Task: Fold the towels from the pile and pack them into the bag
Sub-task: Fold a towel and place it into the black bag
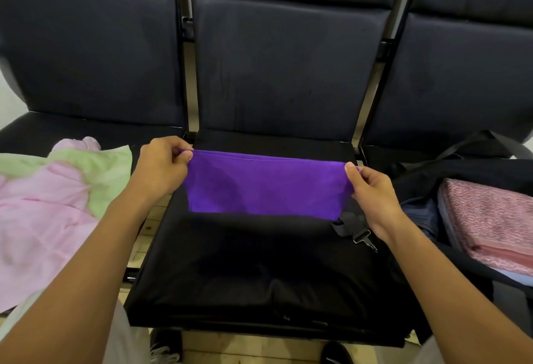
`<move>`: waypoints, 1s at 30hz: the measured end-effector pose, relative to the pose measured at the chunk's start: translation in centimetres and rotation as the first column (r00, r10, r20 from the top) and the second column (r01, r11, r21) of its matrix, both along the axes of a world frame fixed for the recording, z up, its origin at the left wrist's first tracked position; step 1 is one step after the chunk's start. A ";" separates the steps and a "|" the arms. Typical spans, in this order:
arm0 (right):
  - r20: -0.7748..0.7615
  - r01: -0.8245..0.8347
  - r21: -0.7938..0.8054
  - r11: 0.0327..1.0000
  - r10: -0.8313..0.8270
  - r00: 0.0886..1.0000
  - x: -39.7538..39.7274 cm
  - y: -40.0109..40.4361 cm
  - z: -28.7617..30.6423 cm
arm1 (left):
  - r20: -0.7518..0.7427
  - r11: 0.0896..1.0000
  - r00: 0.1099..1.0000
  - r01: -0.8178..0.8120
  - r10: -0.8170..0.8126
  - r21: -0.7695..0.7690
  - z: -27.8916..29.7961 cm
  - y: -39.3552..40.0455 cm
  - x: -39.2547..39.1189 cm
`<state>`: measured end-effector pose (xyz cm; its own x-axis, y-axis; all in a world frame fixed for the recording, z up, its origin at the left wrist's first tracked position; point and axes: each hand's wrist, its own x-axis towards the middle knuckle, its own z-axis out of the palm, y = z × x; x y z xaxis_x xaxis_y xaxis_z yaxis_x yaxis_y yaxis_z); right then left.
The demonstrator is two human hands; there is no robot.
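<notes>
I hold the purple towel (265, 185) stretched between both hands above the middle seat (259, 262), which I take as my landmark. My left hand (164, 164) has a narrow grip, thumb and fingers pinching the towel's upper left corner; my right hand (372, 187) pinches the upper right corner the same way. Held by the top corners, the cloth hangs flat and taut along its upper edge, so the layers line up before I lay it down. It looks already doubled, since the hanging part is short and wide.

I keep it over the middle seat because that dark cushion is bare and flat, a fair place for the next fold. Left of the middle seat lies the pile (49, 208), pink and pale green cloth still loose and rumpled on the neighbouring seat. Right of the middle seat sits the bag (418, 179), open, with a folded pink towel (490, 219) already lying inside; its strap and clip (362, 236) trail onto the middle seat's right edge, just below my right wrist.

So, I judge, one more fold remains, then a short carry rightward into the bag.
</notes>
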<state>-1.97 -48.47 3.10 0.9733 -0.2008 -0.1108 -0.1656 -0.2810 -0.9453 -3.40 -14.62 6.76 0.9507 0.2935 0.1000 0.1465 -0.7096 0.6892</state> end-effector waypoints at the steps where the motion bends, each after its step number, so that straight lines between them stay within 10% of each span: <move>1: -0.014 0.026 0.064 0.998 -0.026 1.000 0.0 0.1 0.1 | -0.015 1.000 1.000 0.003 -0.003 -0.026 0.0 -0.1 0.0; 14: -0.081 0.112 0.351 0.930 -0.089 0.993 0.2 3.9 1.0 | -0.063 0.757 0.969 0.145 -0.238 -0.637 1.6 -3.3 -1.1; 30: -0.141 0.236 0.330 0.914 -0.200 0.970 0.7 1.6 1.1 | -0.151 0.957 0.989 -0.045 0.001 -0.286 1.1 -1.3 -0.1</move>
